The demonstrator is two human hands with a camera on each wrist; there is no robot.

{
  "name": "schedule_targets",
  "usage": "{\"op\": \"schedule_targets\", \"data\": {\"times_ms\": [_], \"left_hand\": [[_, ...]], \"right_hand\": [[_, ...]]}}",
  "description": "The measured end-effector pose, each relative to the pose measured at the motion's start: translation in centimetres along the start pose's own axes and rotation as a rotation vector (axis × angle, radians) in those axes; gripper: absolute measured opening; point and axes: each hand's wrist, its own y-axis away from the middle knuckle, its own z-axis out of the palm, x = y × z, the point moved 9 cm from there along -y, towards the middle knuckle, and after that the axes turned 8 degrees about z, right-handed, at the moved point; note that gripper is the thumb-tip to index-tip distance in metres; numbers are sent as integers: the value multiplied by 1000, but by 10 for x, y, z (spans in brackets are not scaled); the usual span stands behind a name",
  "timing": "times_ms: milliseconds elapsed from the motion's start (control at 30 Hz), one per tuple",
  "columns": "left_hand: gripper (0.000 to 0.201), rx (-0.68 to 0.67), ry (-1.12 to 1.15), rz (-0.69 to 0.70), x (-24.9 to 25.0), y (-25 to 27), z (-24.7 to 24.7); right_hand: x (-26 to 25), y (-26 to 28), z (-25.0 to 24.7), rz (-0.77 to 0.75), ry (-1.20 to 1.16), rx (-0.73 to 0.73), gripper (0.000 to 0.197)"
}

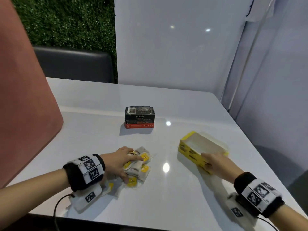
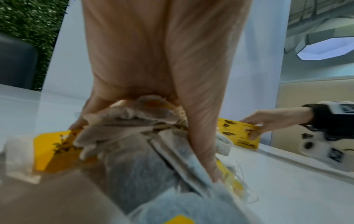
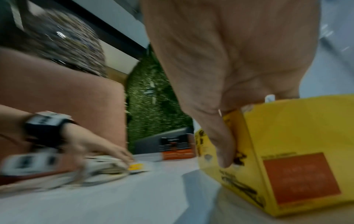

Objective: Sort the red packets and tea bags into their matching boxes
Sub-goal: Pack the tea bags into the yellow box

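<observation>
— So, what carries everything?

— One white glossy worktop (image 1: 183, 189), with a pale wall panel (image 1: 175, 47) at its far edge, a pink-brown cushion (image 1: 20, 97) to the left and a dark seat back (image 1: 75, 64) before a green hedge wall (image 1: 66, 19).

— And the boxes?

— Two. A yellow box (image 1: 190, 151) lies near the right edge of the worktop, its open side up and its inside showing pale and bare from the head view. A black box (image 1: 139, 116) with a red band along its base stands well apart from it, farther back near the middle, its top flaps loosely folded over.

— Where are the tea bags?

— Heaped in one pile (image 1: 138, 165) at the front left, greyish paper pouches with yellow tags, some spilling back under the wrist. No red packet can be made out among them.

— What does each hand do?

— The left hand (image 1: 120, 161) lies on top of the pile, fingers curled down over the bags and thumb tucked at the side; the left wrist view shows bags bunched within its grip. The right hand (image 1: 215, 161) grips the near corner of the yellow box, thumb (image 3: 224, 145) pressed on the printed side and fingers hooked over the top rim. Both wrists wear black bands with marker blocks.
</observation>
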Motion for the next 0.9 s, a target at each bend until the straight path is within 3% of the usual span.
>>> {"op": "schedule_targets", "data": {"times_ms": [167, 433, 567, 733, 800, 900], "left_hand": [[89, 3, 33, -13, -3, 9, -7], [100, -27, 118, -89, -16, 12, -8], [107, 60, 201, -69, -21, 22, -25], [90, 167, 235, -44, -27, 36, -35], [91, 265, 262, -89, -34, 42, -41], [90, 335, 274, -245, -51, 52, -44]], "right_hand": [[-63, 33, -7, -253, 3, 9, 9], [-92, 37, -10, -315, 62, 29, 20], [-82, 37, -13, -268, 102, -11, 24], [-87, 44, -28, -245, 149, 8, 41], [-102, 51, -47, -262, 72, 77, 47], [-138, 57, -72, -335, -115, 143, 41]]}}
